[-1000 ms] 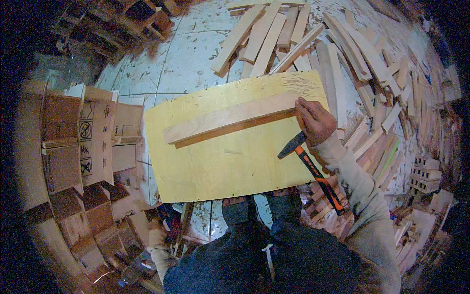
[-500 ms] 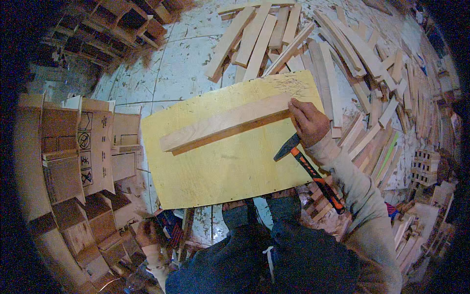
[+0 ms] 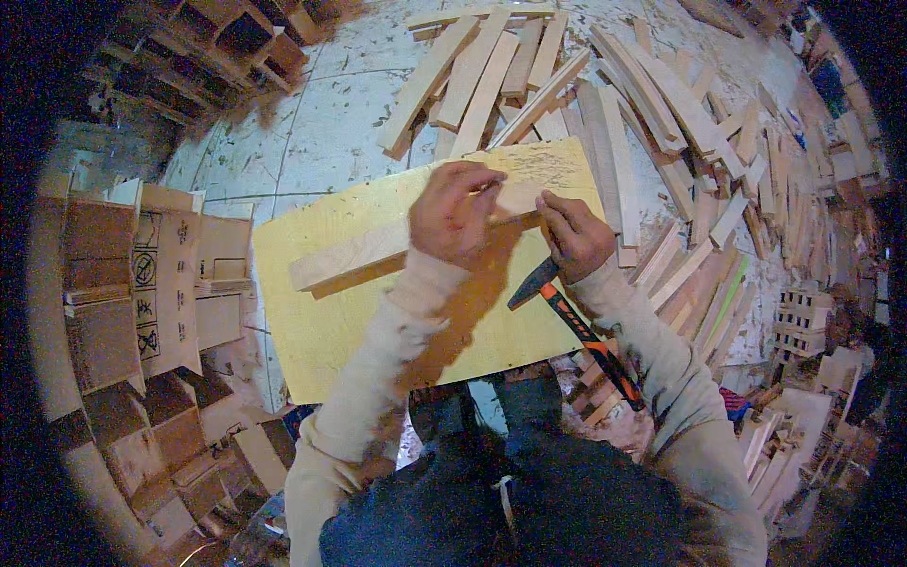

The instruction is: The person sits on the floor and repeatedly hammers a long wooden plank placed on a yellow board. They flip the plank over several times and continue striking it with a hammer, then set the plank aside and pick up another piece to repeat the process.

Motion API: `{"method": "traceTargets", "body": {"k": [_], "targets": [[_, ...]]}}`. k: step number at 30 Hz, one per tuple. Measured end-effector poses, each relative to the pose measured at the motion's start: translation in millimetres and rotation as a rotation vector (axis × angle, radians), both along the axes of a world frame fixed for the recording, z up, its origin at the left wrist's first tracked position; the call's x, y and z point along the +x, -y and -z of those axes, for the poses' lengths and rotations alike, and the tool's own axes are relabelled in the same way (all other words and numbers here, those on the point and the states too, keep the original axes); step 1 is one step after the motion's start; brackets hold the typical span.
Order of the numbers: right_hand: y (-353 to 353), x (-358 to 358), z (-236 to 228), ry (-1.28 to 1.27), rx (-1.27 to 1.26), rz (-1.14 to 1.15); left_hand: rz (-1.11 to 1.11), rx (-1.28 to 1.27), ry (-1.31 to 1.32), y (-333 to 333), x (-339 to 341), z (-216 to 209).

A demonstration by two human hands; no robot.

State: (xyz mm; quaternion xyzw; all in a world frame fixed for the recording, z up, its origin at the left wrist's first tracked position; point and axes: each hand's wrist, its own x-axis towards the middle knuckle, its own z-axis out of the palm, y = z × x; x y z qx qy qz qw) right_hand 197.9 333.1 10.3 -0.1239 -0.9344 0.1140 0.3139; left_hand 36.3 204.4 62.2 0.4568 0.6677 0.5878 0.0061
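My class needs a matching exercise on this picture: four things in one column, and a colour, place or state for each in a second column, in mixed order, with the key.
Column 1
1. Hammer
2. Board
3. Wooden bar
4. Right hand

Column 2
A. Pale, partly covered from view by the left hand
B. Close to a dark metal tool head
C. Has a black and orange handle
D. Yellow, with dark marks near its far right corner

Right pairs: 1-C, 2-D, 3-A, 4-B
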Motion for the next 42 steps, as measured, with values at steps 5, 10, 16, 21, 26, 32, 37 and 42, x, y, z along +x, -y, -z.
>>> {"method": "traceTargets", "body": {"k": [5, 10, 16, 21, 26, 32, 37, 42], "targets": [[0.5, -2.9, -14.2, 0.001, -0.047, -0.006, 0.038, -0.104, 0.153, -24.4, 23.2, 29.9], [27.6, 36.2, -47.9, 0.165, -0.336, 0.200, 0.095, -0.056, -0.037, -20.4, 16.5, 40.7], [78.1, 134.5, -35.2, 0.735, -0.222, 0.312, 0.128, -0.144, -0.024, -19.6, 17.0, 42.9], [72.5, 145.3, -47.3, 0.541, -0.596, 0.428, 0.074, -0.178, 0.098, -18.4, 21.2, 44.1], [60.4, 106.8, -101.1, 0.308, -1.138, 0.437, 0.105, -0.179, 0.171, -19.5, 22.2, 48.1], [69.8, 78.8, -103.6, 0.165, -1.091, 0.286, 0.125, -0.208, 0.216, -16.1, 22.8, 44.5], [64.3, 81.7, -125.0, 0.333, -0.981, 0.304, 0.154, -0.242, 0.250, -14.4, 22.1, 38.5], [52.2, 92.7, -176.0, -0.487, -1.413, -0.505, 0.148, -0.099, 0.256, -18.4, 20.1, 46.1]]}}
